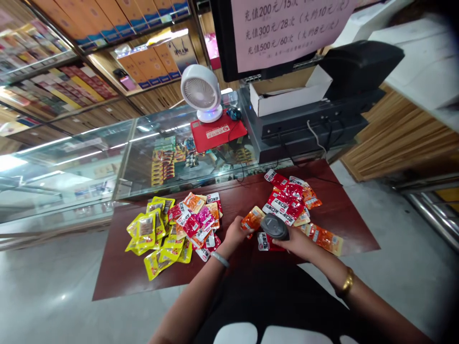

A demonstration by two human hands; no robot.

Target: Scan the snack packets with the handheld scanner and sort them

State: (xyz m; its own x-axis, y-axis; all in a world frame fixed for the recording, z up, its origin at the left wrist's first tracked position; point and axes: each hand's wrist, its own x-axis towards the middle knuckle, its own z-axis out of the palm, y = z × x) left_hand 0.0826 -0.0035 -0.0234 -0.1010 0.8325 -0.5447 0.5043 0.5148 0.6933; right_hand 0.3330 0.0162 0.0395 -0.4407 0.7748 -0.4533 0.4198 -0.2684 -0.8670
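Between the fingers of my left hand (236,233) is an orange snack packet (253,217), held by its lower left edge. My right hand (292,242) grips a dark grey barcode scanner (274,226), its head close beside that packet. Partly under the scanner, a red and white snack packet (264,242) lies on the dark red tabletop (238,272). A pile of red and orange packets (290,198) spreads beyond my right hand, and another orange packet (326,239) lies by my right wrist. Left of my left hand are a mixed red and orange pile (197,217) and yellow packets (147,229).
A glass display counter (143,157) runs behind the table, bearing a white fan (201,91) and a red mat (218,134). To the right stand a monitor with a pink sign (287,28), a white open box (290,98) and a dark cash drawer (308,129). Cables trail onto the tabletop.
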